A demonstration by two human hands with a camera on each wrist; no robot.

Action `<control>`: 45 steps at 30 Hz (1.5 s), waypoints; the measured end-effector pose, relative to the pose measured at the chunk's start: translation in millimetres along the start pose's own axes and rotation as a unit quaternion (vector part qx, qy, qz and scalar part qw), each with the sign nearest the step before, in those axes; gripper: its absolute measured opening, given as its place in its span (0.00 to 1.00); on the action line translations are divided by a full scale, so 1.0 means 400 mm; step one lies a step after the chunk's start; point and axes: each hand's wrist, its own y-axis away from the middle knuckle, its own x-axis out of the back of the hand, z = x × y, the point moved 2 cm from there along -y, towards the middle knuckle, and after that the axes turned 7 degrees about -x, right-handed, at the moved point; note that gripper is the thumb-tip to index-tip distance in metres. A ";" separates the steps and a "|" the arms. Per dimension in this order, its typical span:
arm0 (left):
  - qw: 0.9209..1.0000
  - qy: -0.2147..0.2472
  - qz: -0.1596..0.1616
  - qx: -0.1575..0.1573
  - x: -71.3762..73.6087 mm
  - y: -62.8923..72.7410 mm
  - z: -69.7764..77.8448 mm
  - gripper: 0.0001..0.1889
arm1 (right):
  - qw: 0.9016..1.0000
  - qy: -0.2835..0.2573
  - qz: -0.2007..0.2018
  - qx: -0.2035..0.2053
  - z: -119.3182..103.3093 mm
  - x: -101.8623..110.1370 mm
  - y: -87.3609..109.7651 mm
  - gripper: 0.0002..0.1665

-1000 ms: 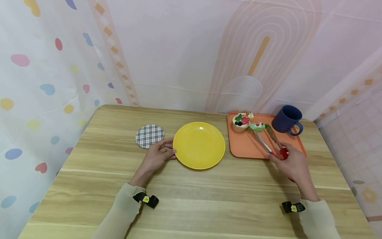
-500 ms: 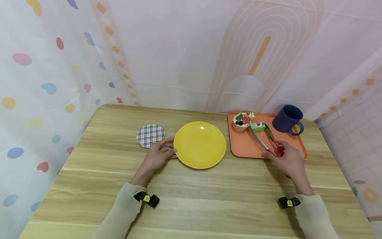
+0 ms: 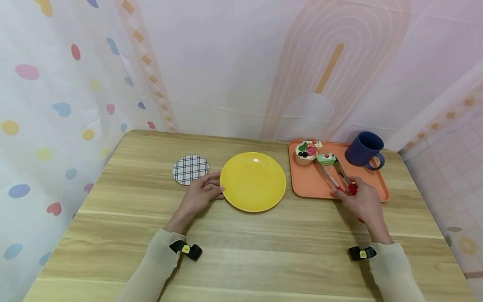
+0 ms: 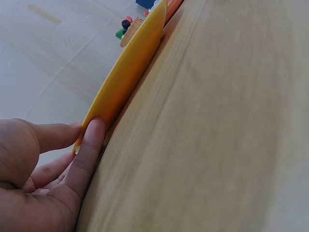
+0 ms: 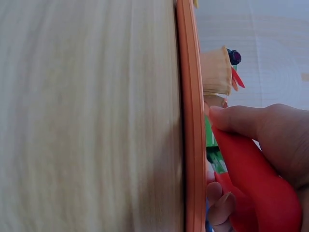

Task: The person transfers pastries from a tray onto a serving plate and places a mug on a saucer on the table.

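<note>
My left hand (image 3: pixel 200 195) pinches the left rim of a round yellow plate (image 3: pixel 253 181), thumb and fingers at its edge in the left wrist view. With my right hand (image 3: pixel 364 202) I grip the red handles of metal tongs (image 3: pixel 352 189) over the front of an orange tray (image 3: pixel 309 186). The tong tips sit on either side of a small green cake slice (image 3: pixel 326 159) with a red topping, which appears to be on the tray. Whether both tips press on it is hard to tell. A fruit-topped cupcake (image 3: pixel 305 155) stands left of the slice.
A dark blue mug (image 3: pixel 361 150) occupies the tray's back right corner. Behind the cupcake another cake slice (image 3: pixel 317 144) is partly hidden. Left of the plate lies a round plaid coaster (image 3: pixel 186 170). A patterned cloth backdrop (image 3: pixel 226 84) rises behind the wooden table (image 3: pixel 241 251).
The right hand has shifted slightly left and forward, and the tongs have narrowed around the green cake slice. The left hand keeps its place at the plate.
</note>
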 end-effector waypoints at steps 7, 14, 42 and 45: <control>1.000 0.001 -0.004 -0.005 -0.001 0.000 0.001 0.28 | 1.000 -0.005 0.002 -0.005 -0.002 0.001 0.003 0.44; 1.000 0.002 -0.002 -0.003 0.000 0.000 -0.002 0.28 | 1.000 -0.008 0.005 -0.003 0.001 0.006 0.004 0.44; 1.000 0.011 0.001 -0.008 -0.003 0.006 -0.003 0.28 | 0.996 -0.023 0.066 0.061 -0.025 0.055 0.026 0.37; 1.000 0.010 0.001 -0.010 -0.002 0.006 -0.003 0.28 | 0.994 -0.023 0.075 0.070 -0.026 0.058 0.030 0.35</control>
